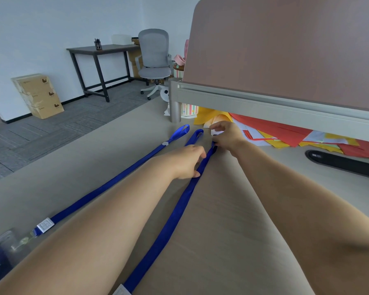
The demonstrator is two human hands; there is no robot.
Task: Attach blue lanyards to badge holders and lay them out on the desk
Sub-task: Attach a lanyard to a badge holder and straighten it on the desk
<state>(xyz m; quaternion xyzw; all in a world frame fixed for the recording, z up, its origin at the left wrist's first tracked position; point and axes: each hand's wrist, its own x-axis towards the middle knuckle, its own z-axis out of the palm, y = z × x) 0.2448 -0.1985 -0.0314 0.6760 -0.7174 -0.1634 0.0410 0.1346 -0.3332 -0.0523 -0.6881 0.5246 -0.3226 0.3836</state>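
Now, left hand (189, 162): lies palm down on the right lanyard (170, 220) partway along the strap, fingers fairly straight and pressing it to the desk (243, 209), thumb tip touching the strap's edge.
Right hand (228, 136): further out and just right of the left hand, fingers curled, pinching the far end of the right lanyard; a small white piece shows under its fingertips, and I cannot tell what it is.
Right lanyard: blue, runs from the right hand's pinch straight back toward the near edge, between the two forearms, ending in a white clasp (120, 291) cut off by the frame.
Left lanyard (107, 188): blue, lies flat on the desk left of the left forearm, its loop at the far end, a white round button on it near that loop, and a white clip (44, 225) at the near end.
Badge holder (0, 252): clear with a dark card inside, at the near-left corner, joined to the left lanyard's clip.
Short blue loop (197, 134): between the left lanyard's loop and the right hand; which strap it belongs to is hidden by the left hand.
Far right: coloured paper sheets (285, 135) under a divider panel (285, 50), and a black pad (345, 165) nearer.
Far left: grey office chair (155, 58), dark table (102, 50), stacked cardboard boxes (41, 94).
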